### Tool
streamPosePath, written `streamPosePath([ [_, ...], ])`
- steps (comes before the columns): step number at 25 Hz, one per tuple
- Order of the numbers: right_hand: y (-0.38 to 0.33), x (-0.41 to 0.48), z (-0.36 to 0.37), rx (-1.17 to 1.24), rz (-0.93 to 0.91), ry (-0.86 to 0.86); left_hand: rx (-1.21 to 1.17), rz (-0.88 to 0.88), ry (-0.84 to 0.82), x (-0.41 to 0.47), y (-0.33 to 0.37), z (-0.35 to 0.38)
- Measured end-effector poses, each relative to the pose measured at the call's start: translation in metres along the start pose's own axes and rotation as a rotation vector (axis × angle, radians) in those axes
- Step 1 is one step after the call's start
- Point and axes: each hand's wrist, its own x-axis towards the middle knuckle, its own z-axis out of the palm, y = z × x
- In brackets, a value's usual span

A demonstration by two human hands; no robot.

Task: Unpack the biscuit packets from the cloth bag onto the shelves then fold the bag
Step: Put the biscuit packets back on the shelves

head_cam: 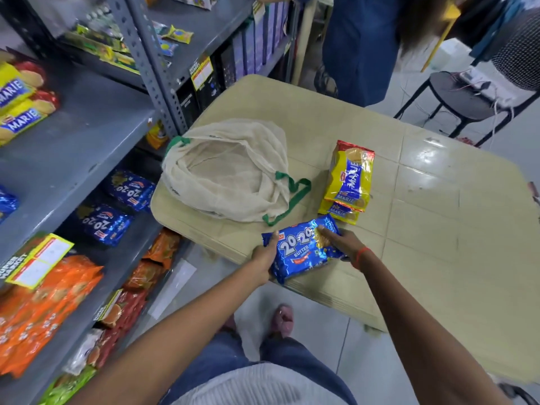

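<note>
A blue 20-20 butter cookie packet (301,249) lies at the near edge of the beige table (438,214). My left hand (264,255) grips its left end and my right hand (340,239) presses on its right end. The cream cloth bag (228,171) with green handles lies slumped and open on the table's left side, its inside looking empty. Two yellow Marie packets (349,178) are stacked on the table to the right of the bag. Grey metal shelves (87,127) stand on the left.
The shelves hold Marie packets (20,103), blue 20-20 packets (117,206) and orange packets (43,311). Another person in blue (359,45) stands beyond the table. A black stool (461,97) with cables sits at the far right.
</note>
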Motion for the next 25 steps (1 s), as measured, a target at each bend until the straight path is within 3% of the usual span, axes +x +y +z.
streamPosePath([
  [3,-0.023,-0.003,0.012,-0.061,-0.058,-0.018,-0.011,0.045,0.016,-0.015,0.019,-0.022],
  [8,-0.117,-0.028,0.074,-0.164,-0.186,-0.198,-0.083,0.158,0.134,-0.056,0.059,-0.118],
  [12,-0.203,-0.048,0.171,-0.208,-0.34,-0.405,-0.223,0.337,0.391,-0.088,0.096,-0.218],
  [18,-0.284,-0.089,0.308,-0.125,-0.398,-0.601,-0.38,0.492,0.699,-0.138,0.116,-0.347],
  [25,-0.342,-0.137,0.437,-0.161,-0.509,-0.696,-0.594,0.505,0.864,-0.174,0.115,-0.458],
])
